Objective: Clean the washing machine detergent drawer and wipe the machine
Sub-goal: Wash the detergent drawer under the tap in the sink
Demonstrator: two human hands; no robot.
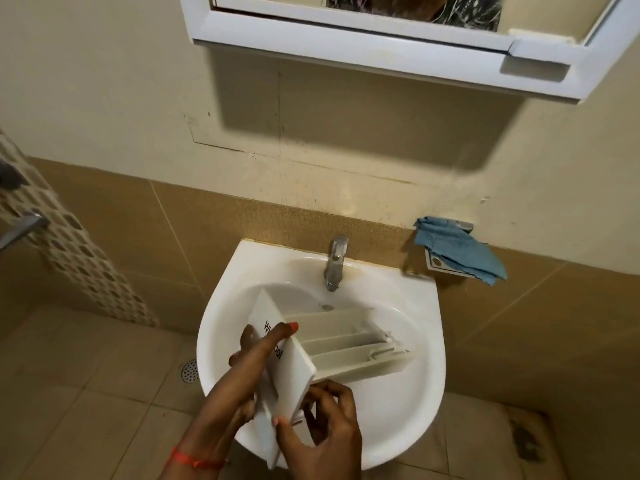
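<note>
drawer [346, 344] over sink [398, 427] | long axis 8–2 o'clock, panel end at 8 | left hand [242, 375], right hand [325, 420]: both grips hold panel | tap [336, 265] at 12

Beige wall [104, 64], tan tiles [121, 230] below, white mirror cabinet [346, 46] overhead, tiled floor [86, 393] with drain [188, 370]

I counted one detergent drawer [346, 344], with three compartments that I could make out, one washbasin [415, 393], one tap [335, 263], one blue cloth [460, 251], one mirror cabinet [346, 46] and one floor drain [188, 370]. Two hands were mine, my left hand [239, 382] and my right hand [325, 424], and there was one red thread [194, 460] on my left wrist.
</note>
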